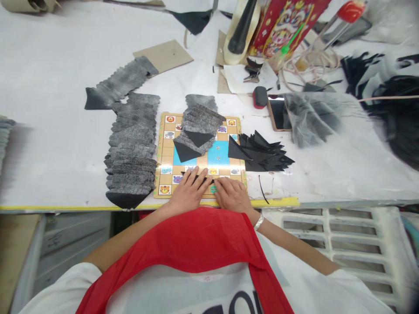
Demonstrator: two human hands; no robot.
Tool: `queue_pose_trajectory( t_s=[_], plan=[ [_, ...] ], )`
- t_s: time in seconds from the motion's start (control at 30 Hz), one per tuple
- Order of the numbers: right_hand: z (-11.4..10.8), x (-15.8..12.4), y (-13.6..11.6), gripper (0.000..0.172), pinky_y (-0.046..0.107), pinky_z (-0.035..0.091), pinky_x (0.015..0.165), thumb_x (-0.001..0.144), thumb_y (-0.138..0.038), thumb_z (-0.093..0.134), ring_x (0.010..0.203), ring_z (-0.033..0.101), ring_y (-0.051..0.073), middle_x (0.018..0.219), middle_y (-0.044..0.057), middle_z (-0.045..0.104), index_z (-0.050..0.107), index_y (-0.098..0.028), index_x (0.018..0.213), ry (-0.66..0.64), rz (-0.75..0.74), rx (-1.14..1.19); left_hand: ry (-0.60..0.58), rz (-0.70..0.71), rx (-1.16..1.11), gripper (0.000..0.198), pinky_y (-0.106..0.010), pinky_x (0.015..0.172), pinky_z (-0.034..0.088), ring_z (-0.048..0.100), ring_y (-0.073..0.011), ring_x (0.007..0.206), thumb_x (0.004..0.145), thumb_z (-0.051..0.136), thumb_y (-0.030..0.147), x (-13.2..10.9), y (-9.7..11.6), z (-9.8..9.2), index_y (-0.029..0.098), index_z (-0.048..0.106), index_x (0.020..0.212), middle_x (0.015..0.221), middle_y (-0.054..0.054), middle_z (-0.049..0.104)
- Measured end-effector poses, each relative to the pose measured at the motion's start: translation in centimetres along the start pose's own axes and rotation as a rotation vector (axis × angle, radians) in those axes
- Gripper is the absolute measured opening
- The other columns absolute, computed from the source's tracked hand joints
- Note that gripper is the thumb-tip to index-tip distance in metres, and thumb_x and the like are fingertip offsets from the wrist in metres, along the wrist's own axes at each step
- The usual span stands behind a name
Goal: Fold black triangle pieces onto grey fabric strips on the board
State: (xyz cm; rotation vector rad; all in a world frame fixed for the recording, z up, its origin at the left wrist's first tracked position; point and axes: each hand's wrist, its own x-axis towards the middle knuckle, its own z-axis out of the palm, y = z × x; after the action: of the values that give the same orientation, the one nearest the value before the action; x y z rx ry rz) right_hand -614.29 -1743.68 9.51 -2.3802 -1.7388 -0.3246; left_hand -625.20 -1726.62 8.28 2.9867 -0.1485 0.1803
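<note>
A thin black flexible piece, perhaps leather or fabric, lies on a board printed with cartoon animals. My left hand rests flat over it with fingers spread. Beside it, my right hand has its fingers together and bent at the piece's right end; the thumb is mostly hidden. Just beyond my hands lies a small overlapping stack of grey-backed black pieces. To the right, a fanned pile of pointed black pieces overlaps the board's edge.
A long row of overlapping grey pieces lies left of the board. Cardboard, a black-and-red small case, a phone, a plastic bag and a red box stand or lie farther back. Yellow tape lines the table edge.
</note>
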Motion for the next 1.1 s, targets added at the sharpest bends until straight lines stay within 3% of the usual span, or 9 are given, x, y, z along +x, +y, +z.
queue_pose_trajectory(
  t_s=[0.17, 0.33, 0.5, 0.6, 0.73, 0.9, 1.0, 1.1],
  plan=[
    [-1.0, 0.4, -0.1, 0.037, 0.037, 0.034, 0.085, 0.090, -0.034, 0.049, 0.104, 0.052, 0.025, 0.112, 0.013, 0.063, 0.059, -0.009, 0.116, -0.056, -0.040, -0.029, -0.038, -0.190, 0.013, 0.091, -0.052, 0.111, 0.012, 0.024, -0.0305, 0.136, 0.078, 0.041, 0.070, -1.9, -1.2, -1.4, 0.007, 0.029, 0.142, 0.148, -0.016, 0.027],
    [-2.6, 1.5, 0.0, 0.035, 0.039, 0.034, 0.084, 0.090, -0.036, 0.049, 0.096, 0.052, 0.025, 0.107, 0.013, 0.062, 0.060, -0.011, 0.112, -0.164, 0.009, 0.017, -0.030, -0.263, 0.058, 0.084, -0.054, 0.110, 0.009, 0.024, -0.0309, 0.136, 0.081, 0.038, 0.065, -3.1, -1.1, -2.1, 0.007, 0.031, 0.141, 0.148, -0.015, 0.025],
    [-3.3, 3.3, -0.1, 0.022, 0.033, 0.036, 0.079, 0.093, -0.031, 0.045, 0.087, 0.053, 0.018, 0.091, 0.007, 0.061, 0.063, -0.018, 0.090, -0.179, 0.178, 0.146, 0.034, -0.252, 0.070, 0.086, -0.056, 0.109, 0.010, 0.025, -0.0338, 0.135, 0.079, 0.042, 0.066, -3.1, -0.6, -1.0, 0.006, 0.035, 0.140, 0.147, -0.017, 0.026],
    [-2.7, 4.3, -0.2, 0.012, 0.029, 0.036, 0.073, 0.088, -0.029, 0.055, 0.083, 0.052, 0.017, 0.085, 0.004, 0.059, 0.060, -0.019, 0.084, -0.222, 0.265, 0.191, 0.103, -0.238, 0.062, 0.085, -0.057, 0.108, 0.009, 0.026, -0.0358, 0.135, 0.079, 0.043, 0.064, -3.1, -0.7, -0.1, 0.008, 0.033, 0.141, 0.147, -0.016, 0.027],
    [-2.5, 5.2, 0.1, 0.009, 0.027, 0.035, 0.068, 0.081, -0.026, 0.063, 0.078, 0.053, 0.016, 0.079, 0.001, 0.058, 0.058, -0.019, 0.079, -0.303, 0.276, 0.257, 0.230, -0.221, 0.043, 0.088, -0.057, 0.109, 0.009, 0.028, -0.0377, 0.133, 0.079, 0.045, 0.064, -3.1, -0.9, 0.6, 0.011, 0.023, 0.146, 0.146, -0.017, 0.031],
    [-4.1, 5.4, 4.3, 0.009, 0.025, 0.034, 0.068, 0.084, -0.022, 0.058, 0.076, 0.053, 0.014, 0.077, 0.001, 0.059, 0.058, -0.017, 0.077, -0.272, 0.403, 0.235, 0.336, -0.257, 0.006, 0.093, -0.055, 0.109, 0.013, 0.030, -0.0356, 0.133, 0.079, 0.046, 0.064, -3.0, -1.2, 0.6, 0.010, 0.014, 0.147, 0.143, -0.020, 0.035],
    [-5.0, 5.1, 7.7, 0.016, 0.027, 0.032, 0.068, 0.089, -0.021, 0.049, 0.077, 0.052, 0.016, 0.080, 0.005, 0.059, 0.062, -0.017, 0.081, -0.208, 0.545, -0.028, 0.338, -0.229, 0.001, 0.083, -0.055, 0.110, 0.012, 0.031, -0.0336, 0.133, 0.082, 0.046, 0.059, -2.6, -1.4, 0.4, 0.011, 0.022, 0.145, 0.142, -0.019, 0.037],
    [-4.6, 5.6, 9.0, 0.018, 0.031, 0.028, 0.067, 0.089, -0.017, 0.047, 0.082, 0.050, 0.020, 0.093, 0.007, 0.061, 0.065, -0.019, 0.090, -0.155, 0.537, -0.247, 0.324, -0.192, 0.024, 0.069, -0.055, 0.110, 0.013, 0.030, -0.0331, 0.133, 0.084, 0.048, 0.053, -2.0, -1.3, 0.0, 0.011, 0.037, 0.138, 0.142, -0.017, 0.038]
  ],
)
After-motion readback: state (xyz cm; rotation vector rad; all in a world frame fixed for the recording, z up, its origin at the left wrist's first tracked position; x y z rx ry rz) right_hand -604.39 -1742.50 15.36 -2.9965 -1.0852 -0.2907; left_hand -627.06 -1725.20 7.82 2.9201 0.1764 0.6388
